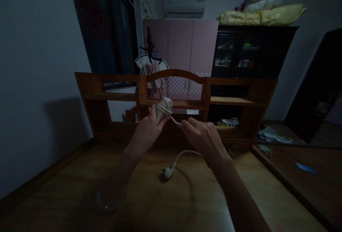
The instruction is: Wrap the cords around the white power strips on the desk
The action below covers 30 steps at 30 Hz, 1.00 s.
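Note:
My left hand (151, 125) is closed around a white power strip (167, 102), raised above the wooden surface. Turns of its white cord (163, 110) wrap around the strip. Pinched in my right hand (199, 134) is the stretch of cord that runs off the strip. Beyond the right hand the loose cord curves back down to a white plug (168, 172) with its prongs showing, hanging or lying low over the wooden surface. The far end of the strip is hidden behind my left hand.
A wooden shelf headboard (173, 73) stands right behind my hands, on a light wooden surface (133, 196). Clothes hang on a rack (152, 61) behind it. Farther back are pink cabinets (180, 43) and a dark cabinet (256, 46). A blue item (305, 168) lies at the right.

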Available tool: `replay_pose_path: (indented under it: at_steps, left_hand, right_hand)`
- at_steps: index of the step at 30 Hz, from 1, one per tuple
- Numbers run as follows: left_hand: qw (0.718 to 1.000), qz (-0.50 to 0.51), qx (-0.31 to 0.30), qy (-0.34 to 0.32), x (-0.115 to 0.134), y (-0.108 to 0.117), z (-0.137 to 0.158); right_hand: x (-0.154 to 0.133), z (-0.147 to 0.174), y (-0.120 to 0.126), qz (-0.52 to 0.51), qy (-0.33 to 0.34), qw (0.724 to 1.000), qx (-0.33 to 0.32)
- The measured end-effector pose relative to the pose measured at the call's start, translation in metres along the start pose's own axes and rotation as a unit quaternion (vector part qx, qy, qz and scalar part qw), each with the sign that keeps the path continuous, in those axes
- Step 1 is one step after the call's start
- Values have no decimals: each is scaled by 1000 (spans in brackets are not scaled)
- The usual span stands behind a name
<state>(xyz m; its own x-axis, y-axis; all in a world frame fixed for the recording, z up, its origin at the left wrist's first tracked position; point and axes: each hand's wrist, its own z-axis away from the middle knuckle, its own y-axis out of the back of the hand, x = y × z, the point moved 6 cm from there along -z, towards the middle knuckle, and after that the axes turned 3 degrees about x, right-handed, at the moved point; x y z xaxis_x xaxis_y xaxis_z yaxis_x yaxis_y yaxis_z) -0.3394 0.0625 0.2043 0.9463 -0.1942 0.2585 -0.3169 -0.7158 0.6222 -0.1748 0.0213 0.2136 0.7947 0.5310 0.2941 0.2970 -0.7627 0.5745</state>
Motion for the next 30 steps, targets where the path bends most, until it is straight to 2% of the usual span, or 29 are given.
replay_pose_path:
  at_steps: [4,11,14,17,22,26,30]
  left_hand:
    - [996,10,-62,-64,10,-3,8]
    - [988,-46,-106,-99,24,-11,20]
    - [980,-63,-146,-117,30,-11,24]
    - [970,-55,-186,-143,33,-9,29]
    - [956,0,-236,-174,45,1,40]
    - [929,121,-289,-195,65,18,53]
    - [887,232,-336,-215,86,34,65]
  right_hand:
    - [-3,0,15,-10,13,1000,8]
    - [-10,-1,21,-37,33,999,-5]
    - [-9,0,21,-59,27,998,-11]
    - [-1,1,21,-80,7,997,-13]
    - [32,5,21,-130,-70,989,2]
    - [51,11,28,-262,-123,957,15]
    - [53,12,40,-437,-131,890,8]
